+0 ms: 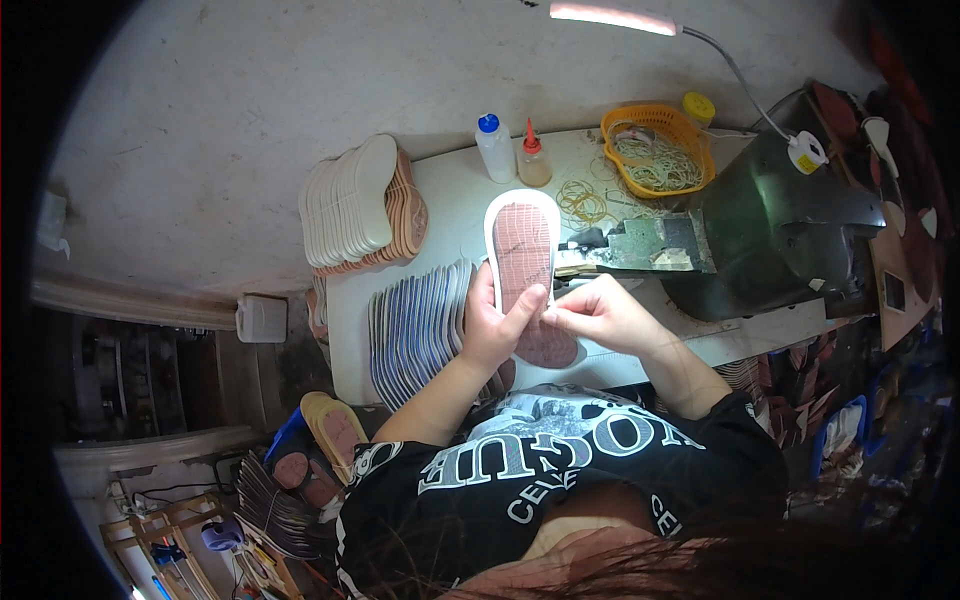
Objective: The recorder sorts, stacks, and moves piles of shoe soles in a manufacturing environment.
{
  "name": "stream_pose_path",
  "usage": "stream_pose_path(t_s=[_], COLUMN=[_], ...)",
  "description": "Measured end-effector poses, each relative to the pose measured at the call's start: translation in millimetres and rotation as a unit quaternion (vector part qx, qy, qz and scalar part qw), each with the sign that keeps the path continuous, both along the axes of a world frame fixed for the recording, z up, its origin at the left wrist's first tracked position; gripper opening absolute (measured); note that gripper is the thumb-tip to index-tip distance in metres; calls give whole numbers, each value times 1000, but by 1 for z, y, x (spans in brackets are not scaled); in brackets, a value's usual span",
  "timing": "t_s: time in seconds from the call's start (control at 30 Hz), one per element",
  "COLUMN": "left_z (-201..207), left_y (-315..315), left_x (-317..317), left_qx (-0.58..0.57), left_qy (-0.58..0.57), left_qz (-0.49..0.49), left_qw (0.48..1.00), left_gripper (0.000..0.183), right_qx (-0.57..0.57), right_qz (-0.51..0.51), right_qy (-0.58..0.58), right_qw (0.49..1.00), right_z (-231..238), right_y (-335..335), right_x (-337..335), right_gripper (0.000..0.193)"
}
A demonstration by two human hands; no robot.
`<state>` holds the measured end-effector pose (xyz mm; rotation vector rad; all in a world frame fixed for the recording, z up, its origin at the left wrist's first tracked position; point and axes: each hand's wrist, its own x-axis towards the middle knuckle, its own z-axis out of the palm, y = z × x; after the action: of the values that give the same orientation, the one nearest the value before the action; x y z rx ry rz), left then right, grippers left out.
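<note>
My left hand (490, 322) is closed around a shoe insole (524, 245), its thumb lying across the face. The insole stands nearly upright, with a reddish, lined face and a white rim around its upper part; the lower end shows no white rim. Thumb and fingers of my right hand (605, 315) are pinched together at the insole's right edge, near the end of the white rim. Whether they also hold a loose strip there, I cannot tell. Just left of my left hand, a row of grey-and-blue edged insoles (415, 325) leans on the white table (345, 300).
Behind stand pale insoles (350, 205), a blue-capped bottle (494, 150), a red-tipped bottle (533, 160) and a yellow basket (655, 150) of thin strips. Loose bands (585, 203) lie nearby. A green machine (770, 230) stands to the right under a lamp (615, 17).
</note>
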<state>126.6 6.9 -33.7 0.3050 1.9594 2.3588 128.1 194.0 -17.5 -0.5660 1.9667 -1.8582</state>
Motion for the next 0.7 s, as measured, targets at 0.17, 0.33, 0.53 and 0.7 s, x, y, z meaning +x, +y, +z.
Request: stream_pose_path(t_s=[0.17,0.33,0.53,0.7], left_z=[17,2,-42,-48], left_y=[11,10,20,31], left_x=[-24,-61,-95,-103], left_qx=[-58,73,-113,-72], left_qy=[-5,-64,-7,-46], left_qz=[35,58,37,33], left_qw=[998,994,993,996], left_gripper=[47,45,30,34], right_qx=[-57,-40,-132,-174], right_qz=[-51,-92,-179,-204], right_qy=[-65,-122,-180,-201], right_qw=[995,987,958,942], right_z=[-8,-26,-34,-29], right_y=[-11,-8,-6,0], right_x=[7,23,38,35], right_gripper=[21,19,22,22])
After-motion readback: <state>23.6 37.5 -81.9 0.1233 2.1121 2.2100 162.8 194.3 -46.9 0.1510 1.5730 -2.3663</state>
